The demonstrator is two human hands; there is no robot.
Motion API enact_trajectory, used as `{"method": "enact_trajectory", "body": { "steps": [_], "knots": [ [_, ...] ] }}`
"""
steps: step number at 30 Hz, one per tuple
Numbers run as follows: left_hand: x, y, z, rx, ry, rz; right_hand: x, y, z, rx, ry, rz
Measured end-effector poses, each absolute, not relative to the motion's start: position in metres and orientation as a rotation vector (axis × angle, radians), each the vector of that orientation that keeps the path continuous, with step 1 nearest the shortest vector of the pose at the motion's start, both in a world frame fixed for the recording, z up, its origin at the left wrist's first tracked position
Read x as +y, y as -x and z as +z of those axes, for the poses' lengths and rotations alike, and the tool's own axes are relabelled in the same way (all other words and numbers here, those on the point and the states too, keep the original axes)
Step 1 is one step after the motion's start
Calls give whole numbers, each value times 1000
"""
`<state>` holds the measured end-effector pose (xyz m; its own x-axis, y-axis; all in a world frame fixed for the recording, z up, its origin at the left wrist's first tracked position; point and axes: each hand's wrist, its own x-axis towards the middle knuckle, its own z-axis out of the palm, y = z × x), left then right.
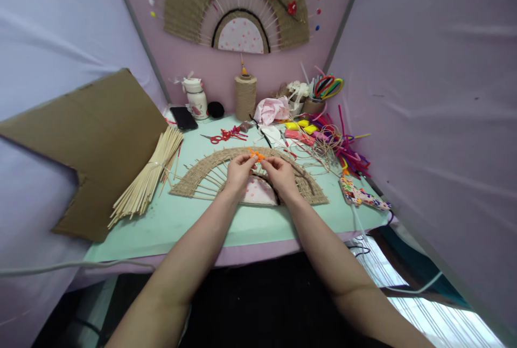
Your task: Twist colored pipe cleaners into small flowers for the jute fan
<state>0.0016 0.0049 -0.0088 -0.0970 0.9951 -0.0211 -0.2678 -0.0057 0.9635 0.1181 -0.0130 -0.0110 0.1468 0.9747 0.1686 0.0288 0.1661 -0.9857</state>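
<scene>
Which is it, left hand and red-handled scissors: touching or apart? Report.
Apart. The head view shows the woven fan and tabletop between left hand and scissors.

Left hand (239,173) and right hand (281,176) bare; forearms (202,235) likewise uncovered. Dark, near-black clothing (258,299) between the arms, surface plain. Thin pale edge (185,324) beside left arm, too small to identify.

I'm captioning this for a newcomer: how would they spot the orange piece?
On the pale green tabletop lies a tan woven fan. Above the fan's upper part, the left hand and right hand come together, holding one small piece between them. Its bright orange sets it apart from the tan weave behind it.
</scene>
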Motion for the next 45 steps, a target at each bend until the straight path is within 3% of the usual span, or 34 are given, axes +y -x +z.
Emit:
{"method": "enact_trajectory", "body": {
  "steps": [8, 14, 30, 45],
  "knots": [
    [7, -1, -16, 1114, -1204, 1368, -11, -119, -15, -1181, 1208, 893],
    [7, -3, -17, 1128, -1224, 1378, -15, -116, -14, -1322, 1264, 573],
    [5, 0, -8, 1060, -914, 1340, -7, -121, -23, -1209, 1154, 796],
    [5, 2, -10, 1108, -1110, 1365, -9, -120, -19, -1299, 1171, 703]
  ]
}}
